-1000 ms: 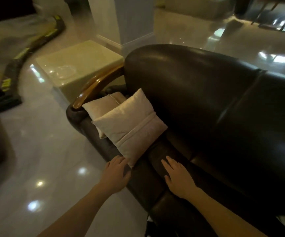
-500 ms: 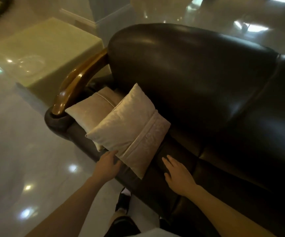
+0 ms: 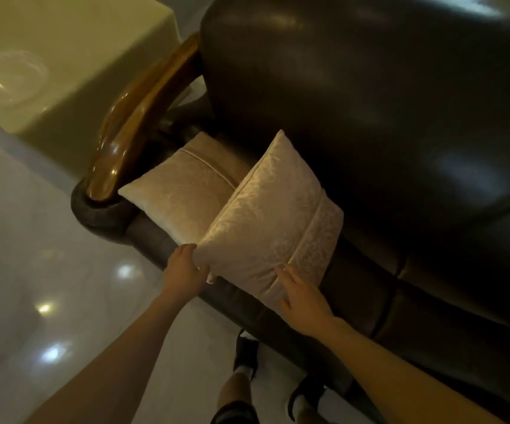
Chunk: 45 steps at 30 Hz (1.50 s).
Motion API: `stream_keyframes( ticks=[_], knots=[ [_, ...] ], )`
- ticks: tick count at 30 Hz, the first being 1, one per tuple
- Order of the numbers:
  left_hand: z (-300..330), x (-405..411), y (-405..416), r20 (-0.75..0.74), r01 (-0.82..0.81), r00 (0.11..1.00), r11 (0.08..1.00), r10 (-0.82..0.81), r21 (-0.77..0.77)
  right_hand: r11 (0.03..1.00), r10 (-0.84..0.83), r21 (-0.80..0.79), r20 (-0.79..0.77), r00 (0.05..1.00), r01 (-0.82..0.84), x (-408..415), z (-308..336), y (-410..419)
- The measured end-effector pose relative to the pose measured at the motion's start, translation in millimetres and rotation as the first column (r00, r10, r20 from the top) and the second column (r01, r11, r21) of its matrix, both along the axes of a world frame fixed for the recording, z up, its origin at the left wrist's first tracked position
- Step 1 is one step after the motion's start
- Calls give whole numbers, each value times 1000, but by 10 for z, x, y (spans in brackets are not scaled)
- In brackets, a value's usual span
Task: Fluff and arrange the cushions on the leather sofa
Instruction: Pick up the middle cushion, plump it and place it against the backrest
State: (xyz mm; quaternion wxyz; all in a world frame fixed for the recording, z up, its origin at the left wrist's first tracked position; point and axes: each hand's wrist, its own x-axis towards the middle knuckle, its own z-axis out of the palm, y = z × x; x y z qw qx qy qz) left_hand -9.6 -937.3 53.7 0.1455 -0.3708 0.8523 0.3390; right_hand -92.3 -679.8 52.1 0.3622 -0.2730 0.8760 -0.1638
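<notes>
both hands on the front cushion, prob to lift & fluff it: left hand pinches its near left corner, right hand lies flat w/ fingers spread on its lower edge. it leans on the sofa seat, overlapping the 2nd cushion by the wooden armrest. left thumb & cushion undersides hidden; dim light.

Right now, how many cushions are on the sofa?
2. The front cushion leans on the backrest, both hands at its lower edge; the rear cushion sits beside the wooden armrest, partly covered.
</notes>
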Motion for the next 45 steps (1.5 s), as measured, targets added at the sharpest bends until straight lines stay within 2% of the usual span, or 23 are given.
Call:
stream_keyframes(
  ticks=[6, 9, 11, 14, 17, 20, 26, 30, 32, 38, 45],
  knots=[
    [-284, -171, -203, 73, -90, 994, 986, 80, 144, 999, -40, 2, 43, 998, 40, 1, -336, -382],
    [-289, -187, -150, 45, -160, 987, 974, 155, 158, 999, -11, 46, -7, 1000, 11, 47, -408, -424],
    [-240, -168, -71, 28, -183, 983, 958, 181, 222, 998, -8, 61, -53, 999, 11, 84, -453, -412],
    [-143, -145, 99, 45, -184, 983, 919, 180, 347, 997, -63, 44, -156, 986, 71, 163, -409, -385],
    [-5, -172, 345, 62, -151, 989, 888, 137, 435, 986, -157, 42, -147, 977, 164, 249, -354, -335],
    [117, -229, 623, 77, -133, 991, 813, 108, 566, 964, -255, 39, -128, 958, 262, 297, -381, -222],
    [347, -296, 1058, 101, -71, 995, 636, -11, 769, 931, -343, 18, -300, 890, 365, 250, -307, 177],
    [388, -275, 1173, 39, 45, 993, 643, -115, 764, 939, -333, -46, -370, 867, 340, 266, -242, 383],
    [411, -266, 1216, 25, 66, 991, 655, -129, 753, 930, -367, -105, -347, 863, 353, 298, -225, 448],
    [454, -249, 1470, 16, 90, 985, 595, -170, 799, 848, -514, -268, -207, 833, 457, 298, -183, 714],
    [539, -255, 1685, -66, 256, 946, 607, -316, 753, 835, -525, -344, -267, 808, 429, 185, 146, 977]
  ],
)
